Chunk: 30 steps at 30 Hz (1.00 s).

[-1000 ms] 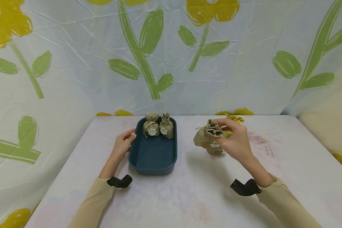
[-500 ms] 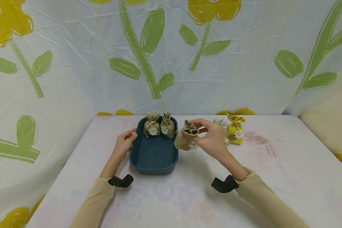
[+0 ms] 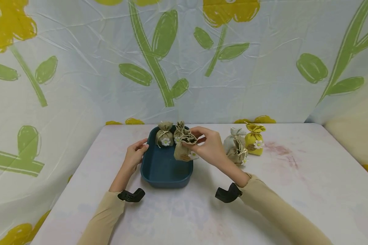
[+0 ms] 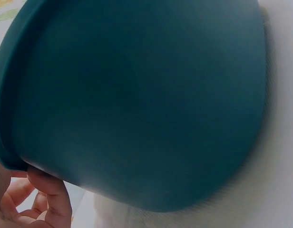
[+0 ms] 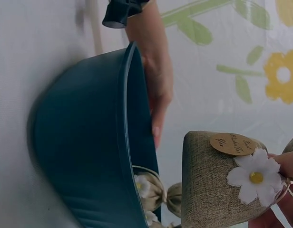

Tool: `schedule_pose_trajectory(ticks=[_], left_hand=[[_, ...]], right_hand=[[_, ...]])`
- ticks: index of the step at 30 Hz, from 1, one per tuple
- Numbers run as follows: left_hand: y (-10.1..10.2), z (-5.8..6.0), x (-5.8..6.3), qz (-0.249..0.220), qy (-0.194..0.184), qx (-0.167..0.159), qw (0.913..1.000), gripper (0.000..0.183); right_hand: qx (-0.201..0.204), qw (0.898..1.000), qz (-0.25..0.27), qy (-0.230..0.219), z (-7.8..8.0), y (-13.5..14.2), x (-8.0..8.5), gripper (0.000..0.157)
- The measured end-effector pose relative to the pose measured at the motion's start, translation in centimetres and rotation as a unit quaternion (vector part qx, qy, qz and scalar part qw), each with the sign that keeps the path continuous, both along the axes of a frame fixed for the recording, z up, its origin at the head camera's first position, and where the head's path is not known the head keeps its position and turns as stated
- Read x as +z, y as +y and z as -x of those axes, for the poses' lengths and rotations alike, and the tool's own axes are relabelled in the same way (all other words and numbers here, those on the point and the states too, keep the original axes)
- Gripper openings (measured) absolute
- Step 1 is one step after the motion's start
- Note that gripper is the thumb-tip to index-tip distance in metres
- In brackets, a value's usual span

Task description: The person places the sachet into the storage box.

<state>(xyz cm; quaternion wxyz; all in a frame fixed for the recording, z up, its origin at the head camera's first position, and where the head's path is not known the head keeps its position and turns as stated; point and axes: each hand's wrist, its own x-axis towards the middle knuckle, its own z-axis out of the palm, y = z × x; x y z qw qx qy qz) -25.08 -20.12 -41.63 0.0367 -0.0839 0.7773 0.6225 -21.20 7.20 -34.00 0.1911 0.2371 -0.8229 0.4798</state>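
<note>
My right hand (image 3: 209, 147) pinches a burlap drawstring pouch (image 3: 182, 151) by its gathered neck, holding it over the right part of a dark blue rectangular tub (image 3: 167, 184). A white fabric daisy (image 5: 255, 176) and an oval brown tag (image 5: 232, 144) decorate the pouch. My left hand (image 3: 135, 154) grips the tub's left rim; in the left wrist view its curled fingers (image 4: 51, 190) show at the edge. Two similar burlap pouches stand at the tub's far end: one at left (image 3: 164, 134), the other (image 3: 179, 128) partly hidden behind the held pouch.
Right of the tub stand a yellow pouch (image 3: 254, 140), a pale grey pouch (image 3: 230, 142) and another burlap pouch (image 3: 237, 154) in front of them. A flower-printed cloth (image 3: 251, 88) hangs behind the pale table (image 3: 184, 217).
My right hand has carried the burlap pouch leftward from beside the other pouches to above the tub, uncovering the yellow, grey and burlap ones. My left hand stays on the rim.
</note>
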Motion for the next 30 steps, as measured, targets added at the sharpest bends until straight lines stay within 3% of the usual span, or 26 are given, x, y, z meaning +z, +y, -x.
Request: schedule_pose_trajectory(ticks=[15, 30], left_hand=[[0.1, 0.0, -0.2, -0.006, 0.009, 0.002, 0.9999, 0.041], [0.1, 0.0, 0.0, -0.010, 0.010, 0.005, 0.9999, 0.041]], right_hand=[[0.017, 0.998, -0.065, -0.012, 3.0, -2.2, -0.2, 0.036], [0.009, 0.992, -0.076, -0.102, 5.2, -4.2, -1.0, 0.043]])
